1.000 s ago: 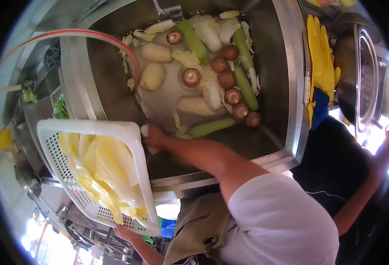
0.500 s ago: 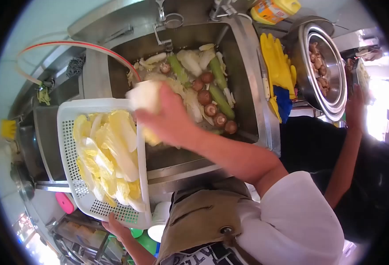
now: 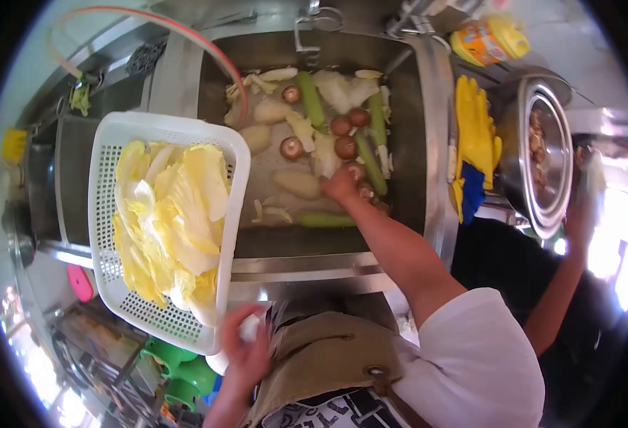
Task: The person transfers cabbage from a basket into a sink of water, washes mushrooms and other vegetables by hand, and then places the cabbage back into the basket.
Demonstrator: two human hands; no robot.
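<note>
My right hand (image 3: 340,185) reaches down into the water of the steel sink (image 3: 218,242). Its bunched fingers are closed at the lower end of a pale napa cabbage leaf (image 3: 324,157); the fingertips are partly hidden. Brown mushrooms (image 3: 345,148), peeled potatoes (image 3: 296,184) and green stalks (image 3: 311,100) lie around it. Blurred by motion, my left hand (image 3: 246,346) is just off the near right corner of a white plastic basket (image 3: 100,207). Its fingers are curved and apart, with nothing visibly held. Yellow-white napa cabbage leaves (image 3: 171,221) fill the basket.
A red-striped hose (image 3: 207,44) arches into the sink. Yellow gloves (image 3: 474,121) and a yellow bottle (image 3: 488,41) are right of it. Nested steel bowls (image 3: 567,153) hold mushrooms. A co-worker's arm (image 3: 563,278) is at far right; green stools (image 3: 186,378) stand below.
My right hand has moved from beside the basket down into the sink; the pale piece it carried is gone from it. My left hand has let go of the basket's near edge and moved right.
</note>
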